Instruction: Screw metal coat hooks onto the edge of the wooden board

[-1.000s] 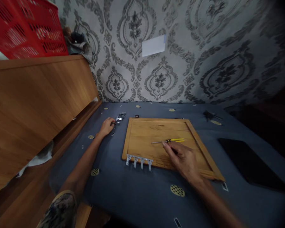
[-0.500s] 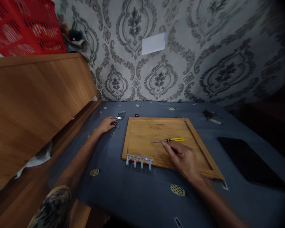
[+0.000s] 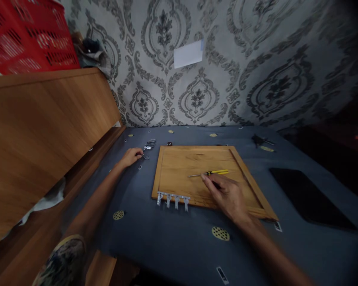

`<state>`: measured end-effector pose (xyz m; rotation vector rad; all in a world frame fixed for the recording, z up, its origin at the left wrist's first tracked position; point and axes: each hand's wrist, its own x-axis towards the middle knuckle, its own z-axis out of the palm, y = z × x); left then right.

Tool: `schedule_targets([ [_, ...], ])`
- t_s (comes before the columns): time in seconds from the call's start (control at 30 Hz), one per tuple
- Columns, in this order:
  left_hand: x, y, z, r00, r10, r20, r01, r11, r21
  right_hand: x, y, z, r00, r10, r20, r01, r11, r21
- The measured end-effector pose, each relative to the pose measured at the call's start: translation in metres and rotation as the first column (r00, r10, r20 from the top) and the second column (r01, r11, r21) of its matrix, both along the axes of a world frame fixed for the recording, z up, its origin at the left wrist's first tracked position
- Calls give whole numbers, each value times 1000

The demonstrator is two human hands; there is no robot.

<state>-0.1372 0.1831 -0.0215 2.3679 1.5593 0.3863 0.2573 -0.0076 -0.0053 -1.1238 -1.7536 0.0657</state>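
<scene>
My left hand (image 3: 133, 156) reaches to the far left of the board, its fingers closed at the tips beside a thin wire loop (image 3: 146, 157); what they pinch is too small to make out. Just beyond lies a small heap of shiny metal pieces (image 3: 148, 147). My right hand (image 3: 226, 194) is over the framed wooden board (image 3: 193, 159), thumb and forefinger pressed together next to the shaft of a yellow-and-black screwdriver (image 3: 217, 172). The screwdriver appears to lie on the board. Whatever is between the right fingertips is hidden. Several metal clips (image 3: 176, 200) line the board's near left edge.
A blue patterned cloth (image 3: 167, 238) covers the work surface. At right lie a black flat slab (image 3: 308, 198) and a dark tool (image 3: 258, 140). A wooden cabinet (image 3: 47, 119) with a red basket (image 3: 32, 39) on top stands left. A patterned wall (image 3: 197, 107) rises behind.
My left fingertips have closed further beside the wire loop, and the dark bit seen there is now mostly covered. The view has shifted slightly; the board, screwdriver and right hand keep nearly the same arrangement.
</scene>
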Motion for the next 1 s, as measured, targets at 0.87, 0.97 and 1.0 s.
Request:
schedule_targets([
  [0.87, 117, -237, 69, 806, -261, 531, 219, 965, 143, -36, -78, 34, 782, 189, -594, -546, 667, -506],
  [0.97, 129, -271, 63, 798, -418, 434, 341, 907, 248, -38, -113, 22, 714, 61, -697, -590, 588, -553],
  [1.0, 131, -277, 58, 797, -439, 415, 361, 897, 254, -38, -122, 16, 686, 9, -728, -607, 559, -565],
])
